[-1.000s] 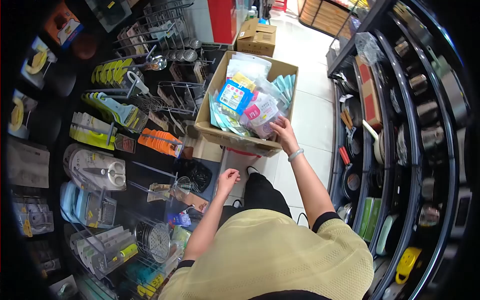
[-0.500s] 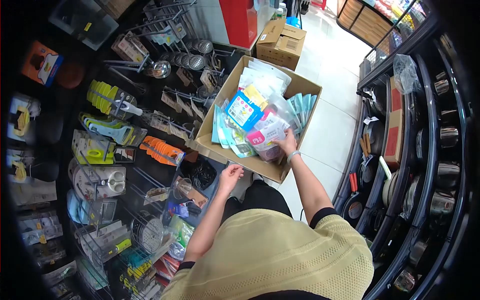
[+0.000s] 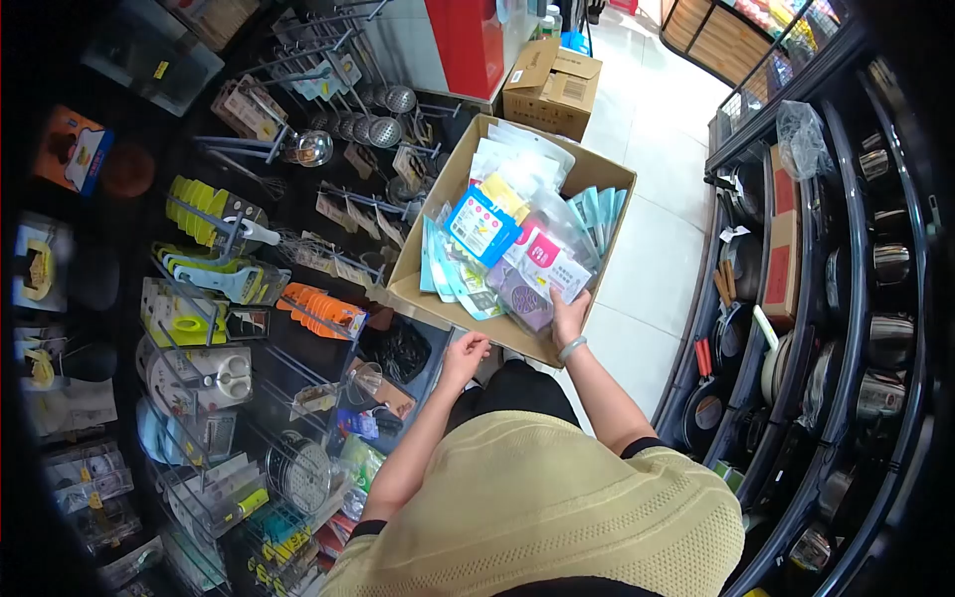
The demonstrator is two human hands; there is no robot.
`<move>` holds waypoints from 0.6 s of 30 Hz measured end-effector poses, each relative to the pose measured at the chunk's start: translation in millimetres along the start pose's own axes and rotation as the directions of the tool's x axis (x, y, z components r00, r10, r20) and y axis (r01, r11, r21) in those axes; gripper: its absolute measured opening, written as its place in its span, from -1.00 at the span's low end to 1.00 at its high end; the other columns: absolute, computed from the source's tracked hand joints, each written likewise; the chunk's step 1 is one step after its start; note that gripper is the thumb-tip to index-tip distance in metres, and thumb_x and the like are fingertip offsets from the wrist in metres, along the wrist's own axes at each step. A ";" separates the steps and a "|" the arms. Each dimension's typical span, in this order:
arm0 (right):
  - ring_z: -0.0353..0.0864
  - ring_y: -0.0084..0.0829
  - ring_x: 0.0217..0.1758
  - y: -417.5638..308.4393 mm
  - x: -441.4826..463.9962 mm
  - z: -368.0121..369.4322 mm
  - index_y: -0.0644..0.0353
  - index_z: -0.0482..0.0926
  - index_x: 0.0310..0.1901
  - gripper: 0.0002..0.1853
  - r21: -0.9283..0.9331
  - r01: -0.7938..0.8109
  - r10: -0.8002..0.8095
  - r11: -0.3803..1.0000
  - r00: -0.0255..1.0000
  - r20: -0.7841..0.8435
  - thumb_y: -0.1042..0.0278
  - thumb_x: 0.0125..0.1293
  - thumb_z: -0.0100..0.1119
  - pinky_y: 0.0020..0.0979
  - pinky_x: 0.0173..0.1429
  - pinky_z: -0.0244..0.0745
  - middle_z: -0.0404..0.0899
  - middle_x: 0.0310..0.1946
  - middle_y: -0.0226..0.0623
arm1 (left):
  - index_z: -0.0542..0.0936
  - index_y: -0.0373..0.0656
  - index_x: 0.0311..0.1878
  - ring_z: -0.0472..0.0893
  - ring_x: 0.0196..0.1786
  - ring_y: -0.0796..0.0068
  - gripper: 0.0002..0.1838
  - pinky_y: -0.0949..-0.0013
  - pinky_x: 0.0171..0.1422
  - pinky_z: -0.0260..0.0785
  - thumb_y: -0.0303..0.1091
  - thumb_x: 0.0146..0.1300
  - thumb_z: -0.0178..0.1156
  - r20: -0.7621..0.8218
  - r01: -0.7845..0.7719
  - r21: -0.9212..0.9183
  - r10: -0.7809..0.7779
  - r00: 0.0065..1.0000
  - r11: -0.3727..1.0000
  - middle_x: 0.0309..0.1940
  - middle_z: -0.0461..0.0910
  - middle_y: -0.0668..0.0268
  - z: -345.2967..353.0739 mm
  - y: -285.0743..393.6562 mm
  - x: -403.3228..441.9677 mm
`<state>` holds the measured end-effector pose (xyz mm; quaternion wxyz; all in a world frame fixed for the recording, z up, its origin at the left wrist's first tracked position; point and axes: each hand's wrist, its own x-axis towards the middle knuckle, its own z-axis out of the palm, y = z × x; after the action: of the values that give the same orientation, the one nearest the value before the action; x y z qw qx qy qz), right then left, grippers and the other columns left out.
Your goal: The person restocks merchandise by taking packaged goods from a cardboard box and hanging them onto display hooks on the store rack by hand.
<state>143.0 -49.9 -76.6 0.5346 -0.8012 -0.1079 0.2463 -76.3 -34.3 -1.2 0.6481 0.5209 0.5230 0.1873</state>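
Note:
In the head view, a cardboard box point(image 3: 609, 167) full of packaged goods stands in front of me. My right hand point(image 3: 569, 318) reaches into its near right corner, fingers closed on the edge of a clear plastic packet point(image 3: 527, 295) with a pink and white label and purple contents. My left hand point(image 3: 465, 360) hovers beside the box's near left edge, its fingers curled inward with nothing visible in them. Next to the packet lie a blue-framed card pack point(image 3: 481, 227), pale teal packets point(image 3: 436, 261) and white packets point(image 3: 517, 151).
Hooks on the left carry ladles and skimmers point(image 3: 383, 130), orange tools point(image 3: 320, 309) and green-handled tools point(image 3: 197, 211). Shelves of pans point(image 3: 704, 413) line the right side. Behind the box sit another carton point(image 3: 553, 92) and a red panel point(image 3: 466, 50). Tiled floor point(image 3: 642, 284) shows between.
My right hand has moved down and toward me along the packet, whose label and purple contents now show more clearly. My left hand stays near the box edge, fingers still curled.

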 end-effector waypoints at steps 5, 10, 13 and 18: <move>0.24 -0.07 0.17 -69.0 -7.6 17.4 0.37 0.14 0.16 -0.18 -0.285 0.505 -0.556 0.815 0.820 -0.138 0.10 -0.03 0.35 -0.18 0.29 0.05 0.30 0.04 0.05 | 0.54 -0.32 -0.21 0.60 -0.36 0.56 -0.82 0.54 -0.24 0.42 -0.40 0.22 0.09 -0.057 -0.047 0.048 0.049 0.997 0.998 -0.40 0.61 0.25 -19.1 2.0 -7.1; 0.22 -0.08 0.19 -102.7 75.4 72.5 0.23 0.20 0.16 -0.16 -0.236 0.347 -0.361 0.908 0.932 -0.018 -0.10 -0.08 0.31 -0.12 0.26 0.01 0.37 0.05 -0.05 | 0.53 -0.32 -0.21 0.61 -0.35 0.55 -0.82 0.53 -0.25 0.42 -0.40 0.21 0.11 -0.119 -0.047 -0.017 0.045 0.992 0.999 -0.40 0.61 0.26 -34.7 -6.5 -17.6; 0.33 -0.11 0.15 -124.3 110.5 94.7 0.16 0.24 0.13 -0.10 -0.420 0.192 -0.198 0.887 0.980 0.030 -0.23 -0.19 0.32 -0.14 0.25 0.00 0.47 -0.01 -0.09 | 0.53 -0.32 -0.22 0.61 -0.35 0.54 -0.83 0.53 -0.25 0.42 -0.40 0.21 0.11 -0.177 -0.022 -0.030 0.016 0.984 0.999 -0.40 0.60 0.25 -42.3 -12.4 -27.9; 0.49 -0.15 0.03 -116.4 142.2 114.9 0.17 0.44 -0.04 -0.24 -0.490 0.146 -0.079 0.860 0.985 0.154 -0.11 -0.29 0.41 -0.25 0.15 0.21 0.55 -0.10 -0.12 | 0.52 -0.31 -0.21 0.61 -0.34 0.52 -0.84 0.53 -0.23 0.42 -0.41 0.22 0.11 -0.260 -0.009 -0.083 -0.013 0.965 0.996 -0.40 0.59 0.25 -52.0 -26.2 -38.7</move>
<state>216.5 151.6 -45.7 0.3148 -0.8869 -0.2486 0.2292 -144.4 -50.0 -0.7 0.5951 0.4636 0.5960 0.2752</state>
